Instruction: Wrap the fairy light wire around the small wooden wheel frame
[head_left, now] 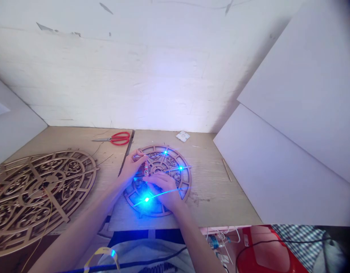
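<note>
Both my hands are over a round brown openwork disc [187, 185] with scrollwork and several bright blue lights shining on it. Between them is a small red and white printed cylinder that looks like a battery [145, 168], standing lengthwise away from me. My left hand [134, 162] pinches its far end with thumb and finger. At the near end, the fingertips of my right hand [163, 185] press against it, the hand lying low across the disc. The brightest blue light [147, 199] glows just left of my right hand. Any wire ends at the fingertips are too small to make out.
Larger brown openwork discs [86, 167] lie stacked at the left, with a yellow wire [51, 212] trailing off them. Red-handled scissors [120, 138] and a small white packet [182, 136] lie toward the wall. A thin stick [226, 169] rests beside the white panel [277, 163].
</note>
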`<state>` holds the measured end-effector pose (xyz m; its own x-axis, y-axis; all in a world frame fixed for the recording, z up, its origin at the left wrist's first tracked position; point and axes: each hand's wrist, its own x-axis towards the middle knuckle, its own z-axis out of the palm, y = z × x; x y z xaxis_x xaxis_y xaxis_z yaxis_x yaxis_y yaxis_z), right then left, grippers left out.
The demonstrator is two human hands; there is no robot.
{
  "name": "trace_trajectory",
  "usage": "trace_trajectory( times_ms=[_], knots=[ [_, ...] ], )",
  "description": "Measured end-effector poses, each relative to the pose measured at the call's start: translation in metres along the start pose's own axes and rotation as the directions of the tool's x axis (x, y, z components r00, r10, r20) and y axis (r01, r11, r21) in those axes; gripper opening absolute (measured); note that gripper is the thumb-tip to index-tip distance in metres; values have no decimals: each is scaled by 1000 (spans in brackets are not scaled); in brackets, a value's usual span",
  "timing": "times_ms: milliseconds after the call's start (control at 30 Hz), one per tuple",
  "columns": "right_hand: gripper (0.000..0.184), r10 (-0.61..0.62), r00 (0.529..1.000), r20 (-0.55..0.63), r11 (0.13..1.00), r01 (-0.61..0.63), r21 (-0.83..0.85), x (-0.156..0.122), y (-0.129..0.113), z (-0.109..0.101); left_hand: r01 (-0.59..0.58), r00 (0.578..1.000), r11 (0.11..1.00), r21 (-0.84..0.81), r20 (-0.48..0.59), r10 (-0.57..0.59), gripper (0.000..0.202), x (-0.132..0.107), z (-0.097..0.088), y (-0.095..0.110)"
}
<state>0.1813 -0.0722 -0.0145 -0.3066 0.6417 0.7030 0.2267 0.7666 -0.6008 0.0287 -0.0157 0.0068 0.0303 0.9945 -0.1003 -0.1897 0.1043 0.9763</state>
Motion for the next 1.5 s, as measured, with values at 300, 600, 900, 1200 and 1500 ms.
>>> trace_trajectory(
  times_ms=[300,600,900,1200,1500],
  knots=[
    [28,-10,999,-31,1000,10,-16,2,-3,-2,9,999,999,-45,49,-7,39,-2,3,4],
    [27,17,996,-89,1000,-15,17,3,-4,-4,-39,998,998,-48,55,41,35,7,-11,9],
    [27,79,990,-114,995,-73,63,4,-8,-9,-68,996,998,-8,64,69,38,9,-16,7],
    [24,134,982,-137,986,-119,115,4,-10,-11,-118,993,989,84,29,116,34,9,-17,8],
    [23,154,980,-127,980,-135,147,5,-11,-12,-106,994,989,101,-5,107,42,8,-15,11]
  ],
)
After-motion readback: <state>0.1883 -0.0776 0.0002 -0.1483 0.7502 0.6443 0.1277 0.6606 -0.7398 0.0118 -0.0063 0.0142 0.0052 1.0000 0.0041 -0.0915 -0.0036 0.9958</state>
